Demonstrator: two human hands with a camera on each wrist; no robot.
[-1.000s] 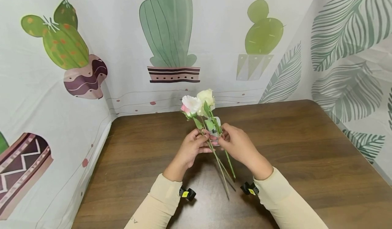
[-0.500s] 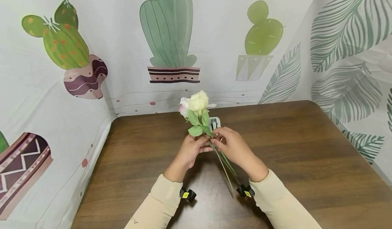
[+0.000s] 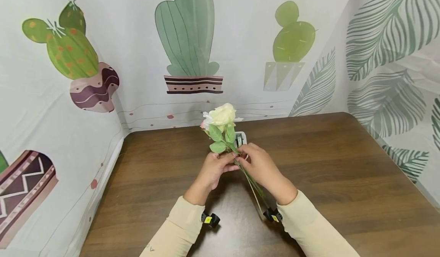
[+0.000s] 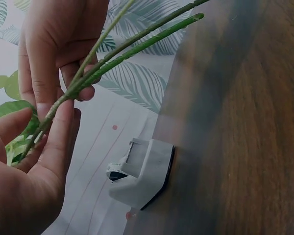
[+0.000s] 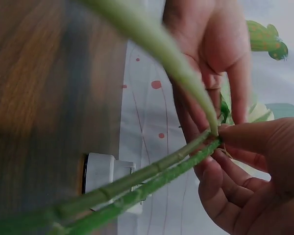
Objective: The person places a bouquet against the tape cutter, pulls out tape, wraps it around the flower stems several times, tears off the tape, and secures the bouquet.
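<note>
Fingers (image 3: 229, 160) of left hand (image 3: 214, 169) and right hand (image 3: 261, 166) pinch flower stems (image 3: 249, 178) mid-frame, wrists angled inward above table (image 3: 343, 173).

A dark brown wood-grain counter (image 3: 343, 180) with a rounded far-right corner sits enclosed by printed fabric backdrops. The back wall (image 3: 240, 39) is white cloth bearing a tall green cactus (image 3: 187, 31) in a striped pot, a rounder cactus (image 3: 292, 39) in a pale geometric planter to its right, and small red dots along thin wavy lines near the counter's edge. The left panel (image 3: 51, 134) shows a spotted cactus (image 3: 65, 43) in a maroon pot. The right panel (image 3: 395, 58) carries grey-green fern leaves. Light is even and soft.
</note>
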